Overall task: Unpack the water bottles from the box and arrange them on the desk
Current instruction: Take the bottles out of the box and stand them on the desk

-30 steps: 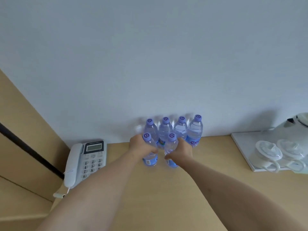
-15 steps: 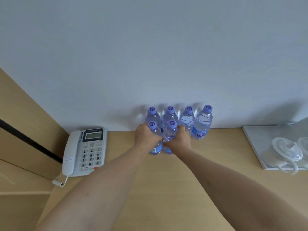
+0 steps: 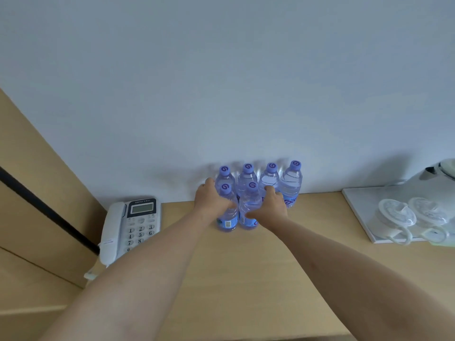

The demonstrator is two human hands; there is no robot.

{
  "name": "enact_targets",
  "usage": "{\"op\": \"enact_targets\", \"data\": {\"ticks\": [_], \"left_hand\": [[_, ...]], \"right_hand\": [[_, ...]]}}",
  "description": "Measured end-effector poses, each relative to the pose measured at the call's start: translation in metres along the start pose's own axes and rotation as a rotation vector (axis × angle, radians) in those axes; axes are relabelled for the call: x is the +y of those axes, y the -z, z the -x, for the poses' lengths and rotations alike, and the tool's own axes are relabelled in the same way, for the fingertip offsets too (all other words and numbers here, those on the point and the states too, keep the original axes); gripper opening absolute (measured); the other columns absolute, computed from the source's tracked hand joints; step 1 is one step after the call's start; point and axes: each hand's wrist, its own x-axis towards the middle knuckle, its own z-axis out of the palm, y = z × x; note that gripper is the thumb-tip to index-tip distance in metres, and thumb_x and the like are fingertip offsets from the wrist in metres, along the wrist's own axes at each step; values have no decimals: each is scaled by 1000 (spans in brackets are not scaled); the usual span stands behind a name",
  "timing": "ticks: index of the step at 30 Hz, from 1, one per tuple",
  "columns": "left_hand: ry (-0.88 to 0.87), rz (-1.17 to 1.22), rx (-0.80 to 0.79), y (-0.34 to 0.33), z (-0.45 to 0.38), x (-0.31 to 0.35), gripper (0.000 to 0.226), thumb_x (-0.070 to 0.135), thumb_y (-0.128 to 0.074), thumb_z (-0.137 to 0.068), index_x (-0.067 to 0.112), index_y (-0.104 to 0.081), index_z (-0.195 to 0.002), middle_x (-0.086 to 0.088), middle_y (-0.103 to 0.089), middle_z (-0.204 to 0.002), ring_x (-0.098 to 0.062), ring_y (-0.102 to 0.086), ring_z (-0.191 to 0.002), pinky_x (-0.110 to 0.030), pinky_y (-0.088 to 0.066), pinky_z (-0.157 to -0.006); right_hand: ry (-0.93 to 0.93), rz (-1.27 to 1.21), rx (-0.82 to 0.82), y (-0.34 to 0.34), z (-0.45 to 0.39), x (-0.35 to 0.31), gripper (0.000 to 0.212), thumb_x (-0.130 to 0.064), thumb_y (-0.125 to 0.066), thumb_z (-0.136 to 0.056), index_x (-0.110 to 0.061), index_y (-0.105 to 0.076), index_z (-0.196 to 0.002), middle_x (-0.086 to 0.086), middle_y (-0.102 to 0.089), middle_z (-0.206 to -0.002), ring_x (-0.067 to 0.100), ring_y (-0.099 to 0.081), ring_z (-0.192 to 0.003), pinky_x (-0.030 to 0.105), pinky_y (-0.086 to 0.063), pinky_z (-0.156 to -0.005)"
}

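Note:
Several clear water bottles with purple caps stand on the wooden desk (image 3: 246, 279) against the wall. A back row of bottles (image 3: 291, 185) lines the wall. In front of it stand two more. My left hand (image 3: 211, 200) grips the front left bottle (image 3: 227, 221) around its body. My right hand (image 3: 269, 207) grips the front right bottle (image 3: 250, 205). Both front bottles stand upright on the desk, side by side and touching. No box is in view.
A white desk phone (image 3: 130, 225) lies at the left by the wooden side panel (image 3: 37, 193). At the right, a white tray (image 3: 364, 217) carries two lidded cups (image 3: 396, 215) and a kettle (image 3: 438, 173). The wall rises right behind the bottles.
Both hands have pushed the two front bottles back toward the row at the wall and closer together. The camera view has shifted a little.

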Motion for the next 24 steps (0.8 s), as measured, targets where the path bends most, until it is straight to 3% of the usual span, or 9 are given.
{"op": "enact_targets", "data": {"ticks": [3,6,10,15,18,24], "left_hand": [[-92,-67,-2,19,12,10,82,33,-87,-62,14,-45,-130,-6,-52,-121,-23,-56,-104,-27,-42,-75],[-236,-88,3,33,31,24,71,31,-82,-64,16,-50,-125,-5,-53,-123,-15,-57,-93,-22,-41,-73],[-378,-141,-28,39,64,42,74,35,-80,-64,24,-49,-130,-2,-50,-123,-22,-53,-108,-37,-49,-91],[-475,-157,-104,30,115,58,59,43,-82,-58,26,-55,-108,3,-52,-109,-17,-54,-93,-31,-48,-79],[-553,-232,-157,16,144,71,62,45,-79,-61,30,-55,-116,5,-54,-111,-19,-56,-101,-38,-51,-84],[-695,-368,-223,-32,195,120,86,48,-79,-65,33,-41,-140,1,-43,-141,-25,-43,-127,-44,-45,-98]], "right_hand": [[39,28,35,18,21,-11,79,-28,-83,-63,-20,-41,-129,7,-45,-118,25,-55,-97,28,-41,-68],[66,93,70,36,48,-19,83,-31,-81,-63,-23,-40,-134,6,-44,-120,25,-53,-103,29,-40,-70],[75,158,160,61,90,-20,81,-35,-81,-60,-25,-43,-130,6,-45,-113,27,-53,-104,30,-41,-70],[-6,203,251,91,146,3,89,-41,-85,-60,-23,-40,-135,7,-48,-117,28,-48,-114,31,-38,-77],[-105,196,284,112,179,25,99,-43,-86,-59,-25,-34,-142,9,-44,-131,28,-45,-122,34,-42,-83],[-215,189,375,160,242,85,93,-44,-87,-59,-22,-40,-137,7,-49,-129,26,-43,-122,34,-41,-89]]}}
